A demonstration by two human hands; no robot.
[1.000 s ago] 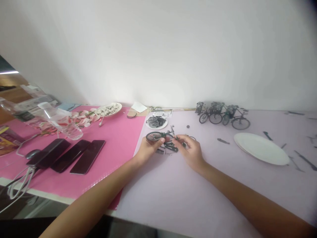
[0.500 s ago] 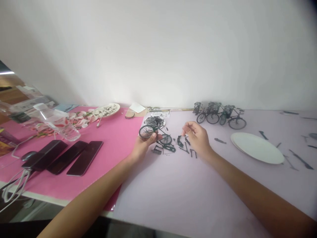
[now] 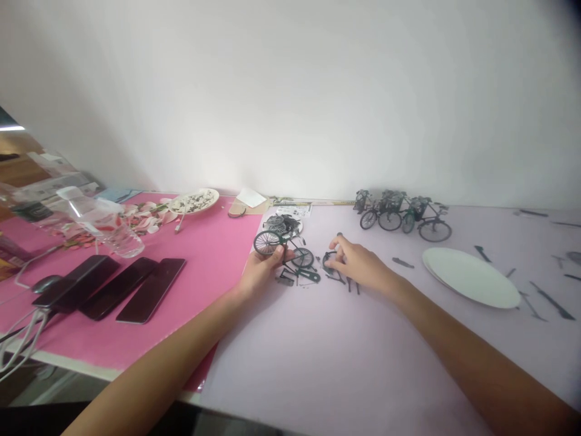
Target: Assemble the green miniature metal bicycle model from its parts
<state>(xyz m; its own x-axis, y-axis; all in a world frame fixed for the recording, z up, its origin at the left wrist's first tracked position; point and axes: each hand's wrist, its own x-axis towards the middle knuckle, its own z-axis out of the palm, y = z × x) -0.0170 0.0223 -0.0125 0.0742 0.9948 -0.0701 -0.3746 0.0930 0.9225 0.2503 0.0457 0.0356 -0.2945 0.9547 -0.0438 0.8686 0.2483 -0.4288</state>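
My left hand (image 3: 261, 269) is closed around a dark miniature bicycle (image 3: 302, 257), with thumb and fingers gripping its frame beside the spoked wheel at its left end. Over the loose dark parts to the right hovers my right hand (image 3: 358, 261), its thumb and index finger apart. A curved dark part (image 3: 327, 260) lies by those fingertips, partly covered by them. A tiny dark piece shows just above the index finger; whether it touches is unclear. Under the bicycle are a chain-guard-like part (image 3: 308, 275) and a small dark piece (image 3: 285, 280). Behind it, several spoked wheels (image 3: 282, 224) sit in a heap.
Several finished-looking miniature bicycles (image 3: 403, 215) stand against the wall. A white oval plate (image 3: 472, 278) lies at right, with dark parts (image 3: 551, 300) around it. On the pink left side are phones (image 3: 152, 290), a clear bottle (image 3: 102, 224) and a plate of small bits (image 3: 195, 201).
My right hand has lowered toward the loose parts, and its pinched fingers have spread. My left hand keeps hold of the miniature bicycle, nearly still.
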